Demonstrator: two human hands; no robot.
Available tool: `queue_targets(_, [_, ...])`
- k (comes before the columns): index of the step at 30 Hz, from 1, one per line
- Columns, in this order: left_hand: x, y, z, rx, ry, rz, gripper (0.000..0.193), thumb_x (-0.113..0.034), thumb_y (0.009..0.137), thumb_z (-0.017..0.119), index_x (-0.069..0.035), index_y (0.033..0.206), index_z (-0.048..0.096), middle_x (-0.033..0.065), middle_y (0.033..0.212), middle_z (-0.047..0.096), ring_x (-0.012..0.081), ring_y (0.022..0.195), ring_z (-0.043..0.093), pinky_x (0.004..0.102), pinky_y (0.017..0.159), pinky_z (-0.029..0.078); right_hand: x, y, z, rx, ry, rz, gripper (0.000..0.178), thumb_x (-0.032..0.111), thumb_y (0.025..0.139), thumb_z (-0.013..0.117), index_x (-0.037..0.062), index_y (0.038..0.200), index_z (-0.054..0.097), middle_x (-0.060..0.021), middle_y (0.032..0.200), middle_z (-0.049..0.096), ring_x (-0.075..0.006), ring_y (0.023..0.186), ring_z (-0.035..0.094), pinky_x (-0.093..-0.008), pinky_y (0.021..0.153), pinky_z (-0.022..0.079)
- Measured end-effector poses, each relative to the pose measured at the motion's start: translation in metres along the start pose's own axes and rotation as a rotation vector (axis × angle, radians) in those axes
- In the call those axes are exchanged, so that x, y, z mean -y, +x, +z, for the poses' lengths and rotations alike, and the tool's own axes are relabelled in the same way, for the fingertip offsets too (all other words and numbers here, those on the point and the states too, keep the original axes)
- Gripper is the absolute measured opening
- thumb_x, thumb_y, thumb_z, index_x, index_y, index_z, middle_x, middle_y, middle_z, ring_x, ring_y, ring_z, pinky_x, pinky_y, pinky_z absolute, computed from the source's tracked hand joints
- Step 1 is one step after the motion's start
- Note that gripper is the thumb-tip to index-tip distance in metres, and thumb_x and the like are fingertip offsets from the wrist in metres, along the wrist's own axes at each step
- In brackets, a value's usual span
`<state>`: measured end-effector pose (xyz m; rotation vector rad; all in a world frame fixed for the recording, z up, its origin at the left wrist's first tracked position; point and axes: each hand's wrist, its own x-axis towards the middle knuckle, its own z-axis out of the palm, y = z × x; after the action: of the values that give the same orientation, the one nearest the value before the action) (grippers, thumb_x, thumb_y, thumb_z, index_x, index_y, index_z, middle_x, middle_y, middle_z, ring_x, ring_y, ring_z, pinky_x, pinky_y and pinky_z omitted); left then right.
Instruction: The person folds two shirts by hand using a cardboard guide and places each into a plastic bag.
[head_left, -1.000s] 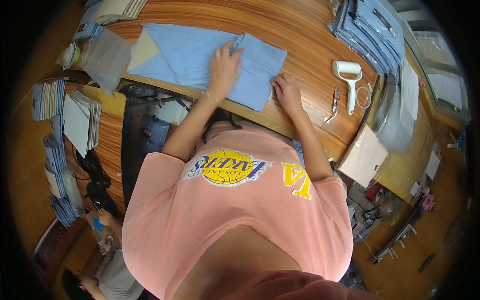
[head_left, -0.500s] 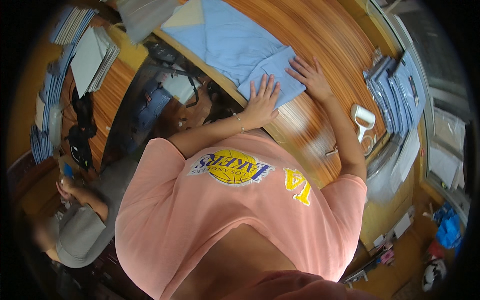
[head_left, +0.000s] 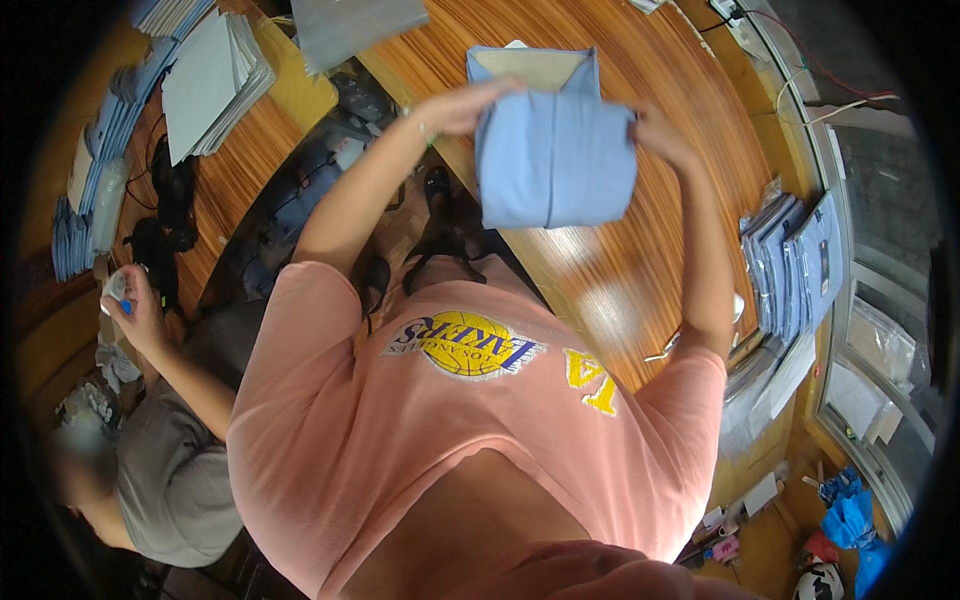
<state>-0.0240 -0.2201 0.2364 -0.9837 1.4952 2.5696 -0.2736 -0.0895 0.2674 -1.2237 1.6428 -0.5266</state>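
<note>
Bench: striped brown wood [head_left: 690, 85], spread below and beyond our hands, its near edge slanting down to the right.
Left arm: our left forearm [head_left: 365, 185] reaches up and inward on a slant, bent at the elbow.
Right arm: our right forearm [head_left: 705, 260] rises steeply, then turns inward at the wrist.
Blue garment: folded blue cloth [head_left: 557, 165] between our hands, over the bench's near part, a centre seam toward us; we cannot tell how much of it rests on the wood.
Bagged stack: clear-wrapped blue bundles [head_left: 795, 260] at the bench's right side, well apart from the garment.
Left hand: our left hand [head_left: 475, 105], blurred, grasps the garment's upper left edge, fingers reaching across it.
Right hand: our right hand [head_left: 655, 130] pinches the upper right edge, fingers bent and nearly closed.
Beige panel: pale piece [head_left: 535, 70] framed by blue cloth at the garment's far end.
</note>
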Motion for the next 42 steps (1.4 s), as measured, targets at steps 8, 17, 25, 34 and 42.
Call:
queue_targets(8, [0.037, 0.033, -0.082, -0.444, 0.281, 0.438, 0.041, -0.010, 0.080, 0.053, -0.005, 0.122, 0.052, 0.0096, 0.104, 0.059, 0.0164, 0.089, 0.058, 0.0280, 0.074, 0.049, -0.079, 0.094, 0.017, -0.453, 0.280, 0.002, 0.028, 0.024, 0.083, 0.065, 0.0020, 0.099, 0.060, 0.0004, 0.078, 0.058, -0.0080, 0.064, 0.048, -0.0221, 0.055, 0.039])
queue_targets(17, [0.056, 0.062, -0.060, -0.874, 0.584, 0.831, 0.019, 0.000, 0.077, 0.052, -0.004, 0.095, 0.058, 0.0154, 0.102, 0.058, 0.0333, 0.098, 0.055, 0.0412, 0.084, 0.045, -0.058, 0.111, -0.006, -0.202, 0.318, 0.219, 0.020, 0.023, 0.084, 0.064, 0.0089, 0.098, 0.061, 0.0068, 0.071, 0.055, -0.0025, 0.054, 0.044, -0.0172, 0.045, 0.032])
queue_targets(25, [0.042, 0.051, -0.080, -0.724, 0.807, 0.731, 0.024, -0.006, 0.073, 0.054, -0.007, 0.096, 0.060, 0.0151, 0.098, 0.060, 0.0337, 0.090, 0.058, 0.0426, 0.079, 0.045, -0.073, 0.137, -0.022, -0.216, 0.367, 0.091, 0.037, 0.020, 0.084, 0.060, 0.0001, 0.115, 0.055, -0.0076, 0.107, 0.060, -0.0162, 0.095, 0.056, -0.0291, 0.081, 0.044])
queue_targets(34, [0.027, 0.077, -0.100, -0.747, 0.471, 0.517, 0.022, -0.009, 0.077, 0.056, -0.004, 0.097, 0.066, 0.0167, 0.091, 0.066, 0.0272, 0.087, 0.063, 0.0366, 0.078, 0.048, -0.098, 0.169, -0.004, -0.418, 0.608, -0.012, 0.028, 0.018, 0.088, 0.054, -0.0045, 0.103, 0.062, -0.0122, 0.097, 0.065, -0.0188, 0.085, 0.061, -0.0283, 0.078, 0.047])
queue_targets(42, [0.018, 0.072, -0.112, -0.544, 0.220, 0.254, 0.017, -0.012, 0.089, 0.049, -0.001, 0.099, 0.055, 0.0090, 0.084, 0.062, 0.0156, 0.065, 0.063, 0.0285, 0.052, 0.054, -0.051, 0.157, 0.010, -0.531, 0.738, 0.112, 0.021, 0.017, 0.081, 0.067, -0.0014, 0.091, 0.068, -0.0071, 0.083, 0.066, -0.0143, 0.070, 0.061, -0.0239, 0.068, 0.047])
